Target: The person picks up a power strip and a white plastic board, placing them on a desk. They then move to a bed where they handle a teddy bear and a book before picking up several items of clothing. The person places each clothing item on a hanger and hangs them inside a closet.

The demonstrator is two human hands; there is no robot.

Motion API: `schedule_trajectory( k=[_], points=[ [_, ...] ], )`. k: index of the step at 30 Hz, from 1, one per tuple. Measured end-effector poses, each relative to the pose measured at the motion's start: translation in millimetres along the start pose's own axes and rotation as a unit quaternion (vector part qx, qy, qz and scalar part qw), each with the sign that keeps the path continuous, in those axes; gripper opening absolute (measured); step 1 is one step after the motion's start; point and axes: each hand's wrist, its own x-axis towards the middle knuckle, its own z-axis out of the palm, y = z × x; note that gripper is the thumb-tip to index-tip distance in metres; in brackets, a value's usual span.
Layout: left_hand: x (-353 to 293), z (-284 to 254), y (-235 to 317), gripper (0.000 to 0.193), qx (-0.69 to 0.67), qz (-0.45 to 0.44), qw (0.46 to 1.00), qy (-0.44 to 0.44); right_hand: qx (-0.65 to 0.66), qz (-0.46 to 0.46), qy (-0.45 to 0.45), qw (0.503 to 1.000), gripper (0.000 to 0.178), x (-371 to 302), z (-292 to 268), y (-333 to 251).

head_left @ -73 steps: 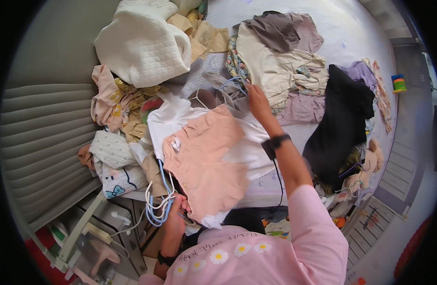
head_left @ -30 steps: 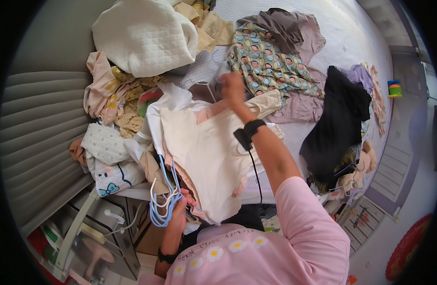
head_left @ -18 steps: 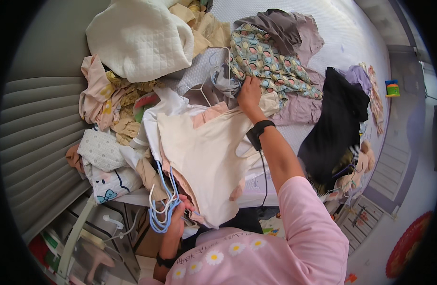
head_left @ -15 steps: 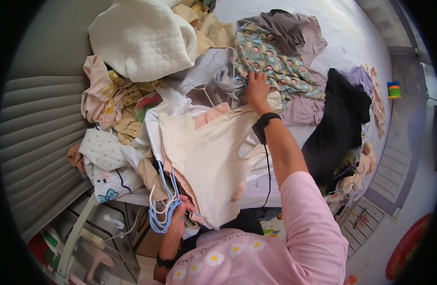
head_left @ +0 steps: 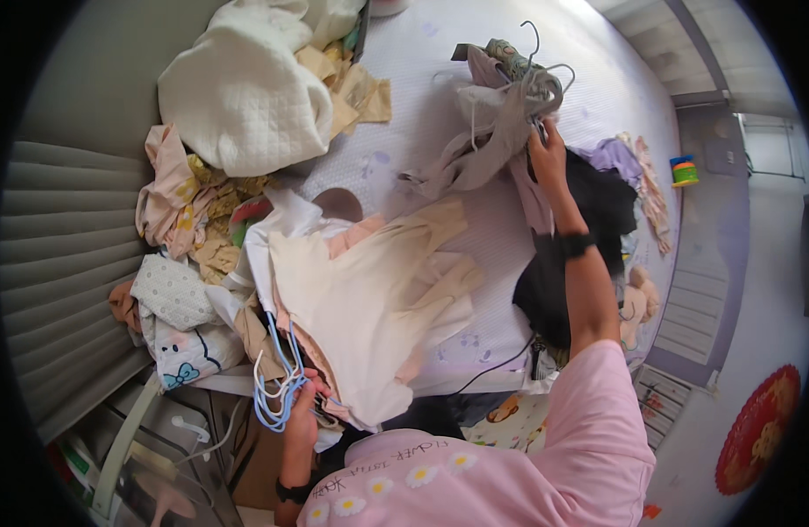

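My left hand (head_left: 304, 411) is closed around several blue and white clothes hangers (head_left: 277, 395) at the near edge of the bed. Layered garments hang from them, with a cream top (head_left: 343, 307) uppermost over white and peach cloth, spread across the bed. Farther off to the right, my right hand (head_left: 548, 162) grips a bunched grey garment (head_left: 497, 132). A metal hanger hook (head_left: 533, 44) sticks up from that bundle, and patterned green cloth (head_left: 507, 60) shows at its top. Motion smears part of the bundle, so its exact hold is hard to see.
A white quilted cover (head_left: 246, 97) lies at the far left, above crumpled pink and yellow clothes (head_left: 169, 189). Black clothing (head_left: 554, 272) lies by my right forearm, with purple cloth (head_left: 617, 156) beyond. A grey ribbed panel (head_left: 79, 263) borders the left side.
My right hand has moved right and away, lifting the grey garment and hangers with patterned cloth from the bed. The cream top's right side now lies loose. My left hand keeps its hangers.
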Motion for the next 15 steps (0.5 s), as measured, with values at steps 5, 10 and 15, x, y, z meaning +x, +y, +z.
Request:
schedule_trajectory(
  k=[5,10,15],
  points=[
    [0,9,5,0.016,-0.014,0.011,1.0,-0.005,-0.33,-0.18,-0.066,0.924,0.036,-68,-84,-93],
    [6,11,4,0.014,-0.03,0.011,0.999,-0.03,-0.491,-0.014,-0.252,0.834,0.053,-84,-74,-25],
    [-2,7,1,0.013,-0.021,0.022,0.999,-0.016,0.006,0.303,-0.27,0.914,0.047,-122,-68,-25]
  ],
)
